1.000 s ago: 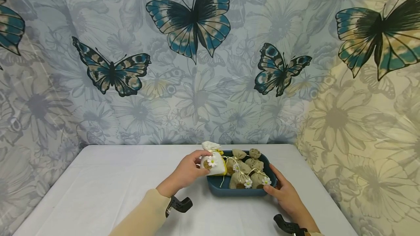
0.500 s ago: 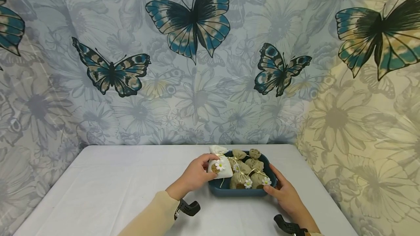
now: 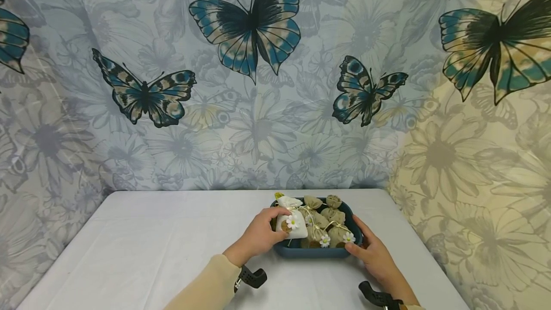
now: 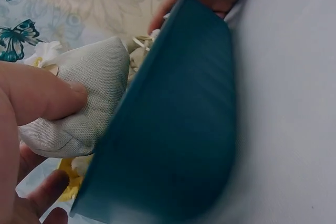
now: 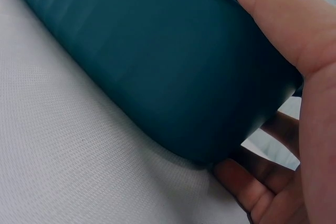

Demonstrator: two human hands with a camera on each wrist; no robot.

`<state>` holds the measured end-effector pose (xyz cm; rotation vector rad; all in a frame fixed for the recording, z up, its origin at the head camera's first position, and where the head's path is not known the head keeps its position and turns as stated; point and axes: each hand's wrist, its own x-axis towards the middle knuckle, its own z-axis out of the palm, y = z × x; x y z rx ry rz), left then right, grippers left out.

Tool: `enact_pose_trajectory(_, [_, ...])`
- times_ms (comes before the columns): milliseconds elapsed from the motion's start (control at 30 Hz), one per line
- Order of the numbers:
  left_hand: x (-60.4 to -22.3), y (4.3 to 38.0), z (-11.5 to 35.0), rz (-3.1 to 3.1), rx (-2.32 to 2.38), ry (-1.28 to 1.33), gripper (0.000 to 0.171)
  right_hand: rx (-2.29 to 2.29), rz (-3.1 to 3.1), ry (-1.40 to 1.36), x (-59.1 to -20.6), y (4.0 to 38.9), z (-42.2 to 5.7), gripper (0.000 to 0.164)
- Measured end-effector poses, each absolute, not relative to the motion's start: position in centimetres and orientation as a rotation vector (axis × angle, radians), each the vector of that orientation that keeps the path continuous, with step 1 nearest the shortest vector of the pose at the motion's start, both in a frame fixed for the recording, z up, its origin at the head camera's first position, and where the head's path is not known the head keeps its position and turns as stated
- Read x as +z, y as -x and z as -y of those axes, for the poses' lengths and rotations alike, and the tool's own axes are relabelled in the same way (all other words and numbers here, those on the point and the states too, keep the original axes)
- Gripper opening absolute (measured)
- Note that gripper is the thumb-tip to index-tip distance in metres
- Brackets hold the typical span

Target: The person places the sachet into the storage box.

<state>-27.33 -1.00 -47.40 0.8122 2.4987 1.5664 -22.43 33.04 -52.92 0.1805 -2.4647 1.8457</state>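
My left hand pinches a small white cloth sachet with a daisy on its front. The sachet is over the left end of a dark blue plastic bin, its tied neck upward. In the left wrist view my thumb presses the cloth of the sachet just beside the bin's rim. Several beige drawstring sachets, some with daisies, sit in the bin. My right hand grips the bin's right end, thumb at the front corner. In the right wrist view, fingers lie along the end wall near the cloth.
The bin stands on a white-covered table, towards its back right. Something yellow shows behind the white sachet at the bin's back left corner. A butterfly-printed curtain hangs beyond the table.
My left hand has moved right and slightly down, bringing the white sachet further over the bin. The yellow item now shows at its upper left. My right hand has stayed on the bin.
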Motion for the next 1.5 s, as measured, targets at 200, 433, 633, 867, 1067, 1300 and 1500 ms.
enact_pose_trajectory(200, [-48.2,27.3,1.0,-2.607,1.502,-0.832,0.044,1.819,2.486,-0.173,-53.0,22.5,-33.1,0.08])
enact_pose_trajectory(433, [-48.9,27.3,0.9,-2.647,1.476,-0.85,0.044,1.826,2.479,-0.182,-53.0,22.5,-33.1,0.08])
enact_pose_trajectory(633, [-49.5,27.5,1.2,-2.645,1.43,-0.9,0.043,1.791,2.497,-0.171,-53.0,22.4,-33.0,0.079])
enact_pose_trajectory(867, [-49.6,27.7,2.0,-2.546,1.489,-0.872,0.046,1.779,2.499,-0.184,-53.1,22.5,-33.2,0.078])
enact_pose_trajectory(1067, [-49.5,27.7,2.3,-2.523,1.576,-0.843,0.048,1.8,2.487,-0.183,-53.2,22.6,-33.3,0.079])
enact_pose_trajectory(1300, [-49.1,27.2,3.0,-2.562,1.625,-0.788,0.042,1.78,2.487,-0.165,-53.1,22.3,-33.4,0.079])
enact_pose_trajectory(1500, [-48.6,26.6,4.8,-2.736,1.456,-0.71,0.042,1.783,2.484,-0.156,-52.9,22.2,-32.9,0.079])
